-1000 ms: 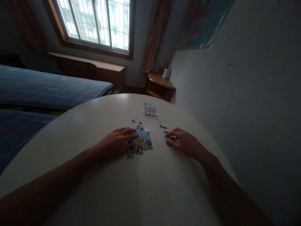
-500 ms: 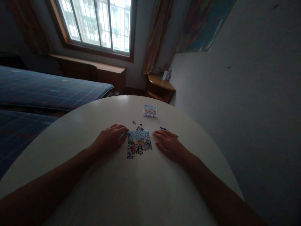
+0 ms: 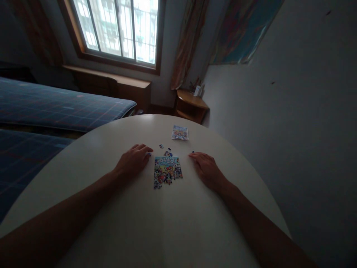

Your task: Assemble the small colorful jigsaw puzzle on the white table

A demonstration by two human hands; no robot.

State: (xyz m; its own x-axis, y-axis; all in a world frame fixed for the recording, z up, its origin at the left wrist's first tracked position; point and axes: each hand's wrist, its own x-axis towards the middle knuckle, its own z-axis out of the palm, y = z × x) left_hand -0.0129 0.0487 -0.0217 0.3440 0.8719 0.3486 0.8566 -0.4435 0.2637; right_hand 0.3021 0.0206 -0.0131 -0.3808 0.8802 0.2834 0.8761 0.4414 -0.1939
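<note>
On the cream-white tabletop (image 3: 164,227) we see a joined puzzle (image 3: 167,170): light blue along its far edge with pale lettering, then a busy mottle of red, yellow, green, white and dark blue toward the near side. The loose pieces (image 3: 168,153) at its far edge show dark blue and white. Farther off, a small printed square (image 3: 180,133) pairs pale blue with orange-red. To the left we find a mattress (image 3: 61,104) in blue plaid, crossed by thin reddish and paler lines. The poster (image 3: 245,33) at far right seems, in this dimness, teal with reddish purple.
</note>
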